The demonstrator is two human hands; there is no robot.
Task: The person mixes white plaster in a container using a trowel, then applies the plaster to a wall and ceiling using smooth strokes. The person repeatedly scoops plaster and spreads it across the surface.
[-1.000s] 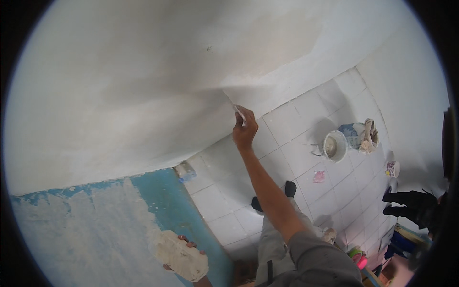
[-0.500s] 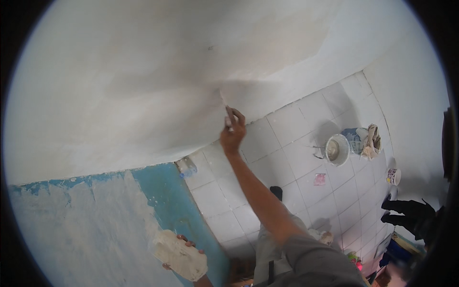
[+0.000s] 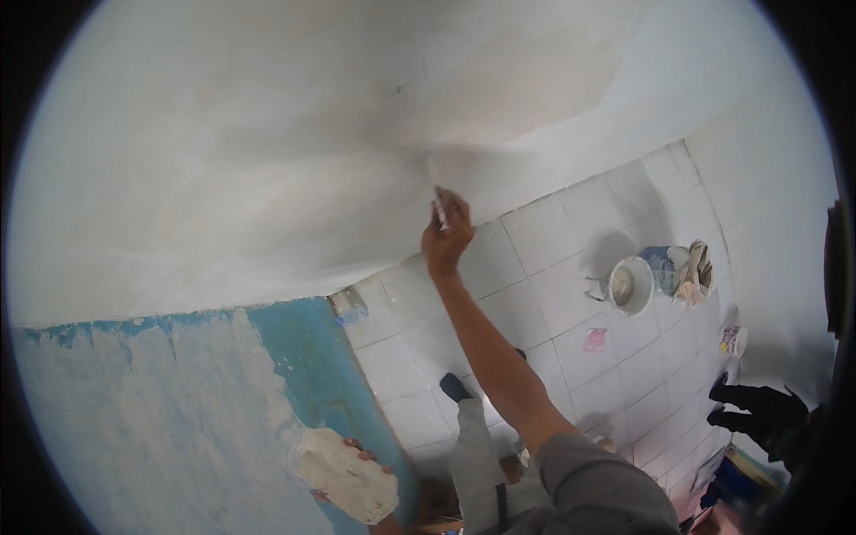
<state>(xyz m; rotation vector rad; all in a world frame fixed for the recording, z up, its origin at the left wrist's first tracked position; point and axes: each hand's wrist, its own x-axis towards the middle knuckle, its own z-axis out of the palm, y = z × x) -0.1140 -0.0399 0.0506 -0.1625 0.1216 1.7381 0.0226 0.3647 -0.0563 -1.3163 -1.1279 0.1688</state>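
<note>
My right hand (image 3: 448,236) is closed around the pale handle of a putty knife (image 3: 440,210). The blade is blurred and points up at the whitish wall (image 3: 294,196), where damp-looking grey patches and my arm's shadow show. Lower left, my left hand (image 3: 367,455) grips a flat slab-like piece, seemingly a board thickly coated with cream putty (image 3: 348,477). Its fingers curl over both sides of it. Behind that hand is a blue wall section (image 3: 334,392), partly smeared with whitish putty.
On the white tiled floor (image 3: 571,303) stand a pale bucket (image 3: 629,285) with whitish stuff inside, and a blue container beside a crumpled sack (image 3: 695,272). A clear bottle (image 3: 352,309) sits by the corner. A pink scrap (image 3: 595,339) and a small white tub (image 3: 735,341) lie farther right.
My right hand with the putty knife has moved slightly right and down along the wall. My left hand and the coated board shifted slightly right. A leg and dark-shod foot now show below.
</note>
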